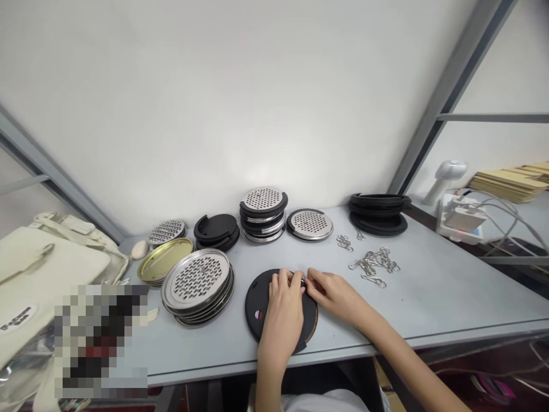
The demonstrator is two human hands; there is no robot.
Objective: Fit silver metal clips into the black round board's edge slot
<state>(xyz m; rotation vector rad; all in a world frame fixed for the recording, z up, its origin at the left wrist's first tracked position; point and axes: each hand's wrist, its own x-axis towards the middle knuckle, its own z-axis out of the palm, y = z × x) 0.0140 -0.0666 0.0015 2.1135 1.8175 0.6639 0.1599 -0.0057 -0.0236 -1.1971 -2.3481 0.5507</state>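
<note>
Head view | black disc is laid on the desk, partly covered by the left hand, fingers bent | small metal piece at the disc's far edge is flanked by the right hand, fingers narrowed; grip cannot be told

We are losing the middle of the black disc beneath the left hand; a pixelated patch is blocking our view, and the left edge is cropping the cream bag.
</note>
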